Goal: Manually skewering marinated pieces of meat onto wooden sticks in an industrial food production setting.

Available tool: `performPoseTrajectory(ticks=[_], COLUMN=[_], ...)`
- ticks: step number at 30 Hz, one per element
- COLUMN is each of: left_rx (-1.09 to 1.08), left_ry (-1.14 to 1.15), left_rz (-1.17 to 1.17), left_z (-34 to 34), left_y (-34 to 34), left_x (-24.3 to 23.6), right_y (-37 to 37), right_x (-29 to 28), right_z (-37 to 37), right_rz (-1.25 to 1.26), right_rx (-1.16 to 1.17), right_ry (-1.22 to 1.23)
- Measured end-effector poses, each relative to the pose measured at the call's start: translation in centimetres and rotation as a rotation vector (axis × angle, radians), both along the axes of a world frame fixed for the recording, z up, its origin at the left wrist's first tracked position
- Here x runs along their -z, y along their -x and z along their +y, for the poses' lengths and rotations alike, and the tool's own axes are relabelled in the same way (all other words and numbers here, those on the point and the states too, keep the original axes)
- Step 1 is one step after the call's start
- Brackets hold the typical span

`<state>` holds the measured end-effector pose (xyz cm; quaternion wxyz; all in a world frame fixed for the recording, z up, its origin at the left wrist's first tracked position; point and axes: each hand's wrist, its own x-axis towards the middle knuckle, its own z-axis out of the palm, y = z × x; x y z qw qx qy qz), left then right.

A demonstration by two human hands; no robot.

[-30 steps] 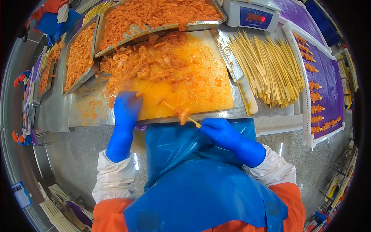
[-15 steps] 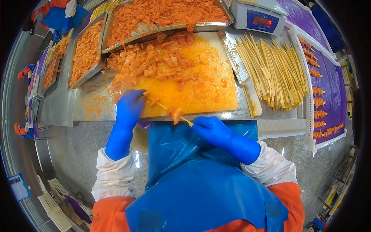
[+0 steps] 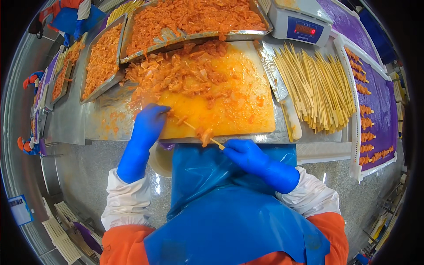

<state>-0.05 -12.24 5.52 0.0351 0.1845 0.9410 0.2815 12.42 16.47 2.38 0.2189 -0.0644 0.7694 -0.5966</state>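
My right hand (image 3: 236, 150), in a blue glove, grips the flat lower end of a bamboo skewer (image 3: 217, 143). My left hand (image 3: 152, 115), also blue-gloved, is closed at the skewer's upper tip, where fingers hide what is pinched. A small meat piece (image 3: 180, 119) sits near that tip, and a larger clump of orange meat (image 3: 204, 136) is threaded lower down. Beneath them lies an orange-stained cutting board (image 3: 247, 119), with loose marinated meat (image 3: 181, 68) heaped toward its back.
Metal meat trays (image 3: 122, 70) line the back and left. A white-handled knife (image 3: 293, 121), loose skewers (image 3: 316, 88) and a scale (image 3: 302, 26) lie right of the board. A purple-lined tray (image 3: 383, 128) of skewered meat is far right. Co-workers (image 3: 66, 15) stand left.
The skewer stays between both hands, shifting slightly with them. The surroundings appear a little displaced as the view moves; otherwise little differs.
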Motion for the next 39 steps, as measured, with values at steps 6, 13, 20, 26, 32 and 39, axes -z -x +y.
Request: performPoseTrajectory(ticks=[6,13,20,26,32,39], left_rx=[0.023,0.079,-0.155,-0.087,-0.112,-0.173], left_ry=[-0.062,0.014,-0.162,-0.07,-0.054,-0.072], left_rz=[0.107,0.114,0.129,0.074,0.086,0.128], left_z=[0.3,1.0,1.7,0.3,0.1,0.0], left_y=[0.0,0.3,-0.6,-0.2,-0.6,-1.5], left_x=[-0.3,0.6,0.8,1.0,0.4,0.9], right_y=[0.7,-0.4,0.1,1.9,2.3,1.5], right_x=[-1.5,1.2,-0.1,-1.6,-2.0,-2.0], right_z=[0.9,0.7,0.9,1.1,0.5,-0.4], right_rz=[-0.079,-0.073,-0.073,-0.194,-0.124,-0.096], right_rx=[0.013,-0.048,-0.059,-0.054,-0.048,-0.051], right_ry=[-0.026,-0.007,0.031,0.008,0.002,0.0])
